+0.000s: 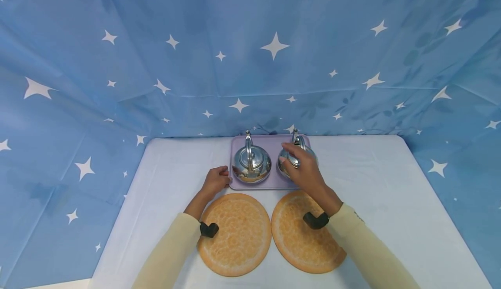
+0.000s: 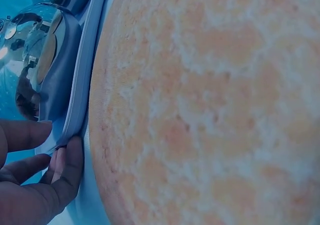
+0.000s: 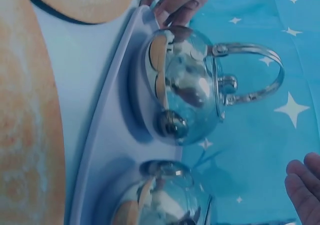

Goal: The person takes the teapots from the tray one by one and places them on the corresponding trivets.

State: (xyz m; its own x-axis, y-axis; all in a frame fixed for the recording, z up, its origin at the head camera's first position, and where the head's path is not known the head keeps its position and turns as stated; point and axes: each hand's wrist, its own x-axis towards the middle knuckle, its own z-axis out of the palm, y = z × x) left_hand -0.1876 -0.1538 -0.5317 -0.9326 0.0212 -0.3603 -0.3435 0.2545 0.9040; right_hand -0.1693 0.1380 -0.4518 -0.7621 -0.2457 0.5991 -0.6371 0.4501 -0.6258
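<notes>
Two shiny metal kettles with upright handles stand on a lilac tray (image 1: 275, 141). My left hand (image 1: 216, 180) grips the tray's near left corner, beside the left kettle (image 1: 252, 165). In the left wrist view, the thumb of the left hand (image 2: 42, 172) lies over the rim while other fingers curl against its outer side. Over the right kettle (image 1: 312, 158) is my right hand (image 1: 305, 167), its fingers loosely bent and holding nothing. At the right wrist view's edge, that hand's fingertips (image 3: 305, 185) stand apart from the kettle.
A round orange mat (image 1: 235, 237) with a bread-like pattern lies before the tray on the white-covered table (image 1: 391, 184). A second such mat (image 1: 297, 241) lies to its right, partly under my right forearm. Behind the table hangs a blue cloth (image 1: 219, 76) with white stars.
</notes>
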